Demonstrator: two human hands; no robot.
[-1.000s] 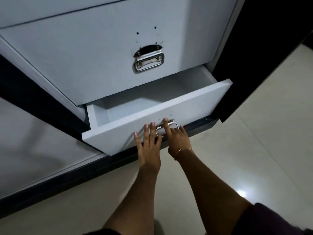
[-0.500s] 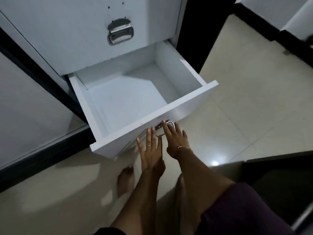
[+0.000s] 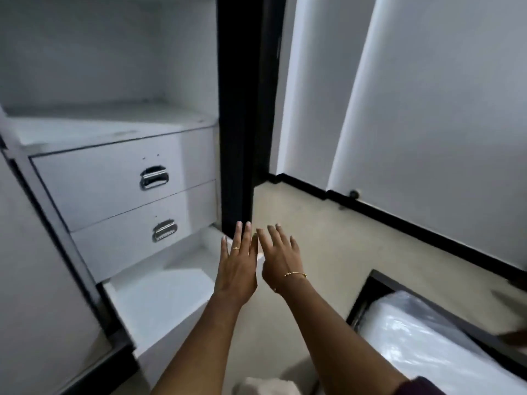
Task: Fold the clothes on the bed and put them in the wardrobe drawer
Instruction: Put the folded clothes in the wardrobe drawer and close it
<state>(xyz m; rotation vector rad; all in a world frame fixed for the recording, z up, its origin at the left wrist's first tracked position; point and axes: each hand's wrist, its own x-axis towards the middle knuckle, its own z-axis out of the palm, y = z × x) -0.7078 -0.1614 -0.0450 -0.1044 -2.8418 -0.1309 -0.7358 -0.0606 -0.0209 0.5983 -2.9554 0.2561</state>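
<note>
White drawer pulled out, bare inside; both hands' fingers straight, holding nothing

Legible text, labels, brands, numbers, signs: none. The white drawer fronts and their metal handles bear no readable marking; the plastic-wrapped mattress at near right shows no readable print. The picture is blurred in places.
</note>
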